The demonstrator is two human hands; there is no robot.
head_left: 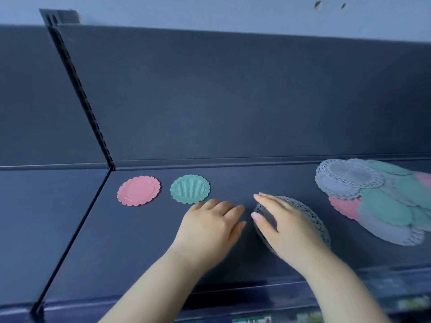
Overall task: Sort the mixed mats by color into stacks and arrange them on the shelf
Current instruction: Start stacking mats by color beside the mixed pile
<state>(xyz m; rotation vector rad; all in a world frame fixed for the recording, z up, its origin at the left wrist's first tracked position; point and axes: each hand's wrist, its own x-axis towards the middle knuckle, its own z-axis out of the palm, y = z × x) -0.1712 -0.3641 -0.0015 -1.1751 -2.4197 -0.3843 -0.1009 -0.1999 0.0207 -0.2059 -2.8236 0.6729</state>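
A single pink mat (138, 190) lies flat at the left of the dark shelf (233, 180), with a single green mat (190, 189) just to its right. My right hand (282, 223) grips a grey lacy mat (311, 216), which is tilted over the shelf's middle; my hand hides most of it. My left hand (211, 226) hovers palm down beside it with fingers loosely spread and holds nothing. A mixed pile of grey, green and pink mats (375, 197) sprawls at the right end of the shelf.
A slotted upright post (77, 89) divides this shelf bay from the one at the left. The dark back panel (233, 94) rises behind the shelf. The shelf's front edge (233, 297) runs below my forearms, with blurred goods under it.
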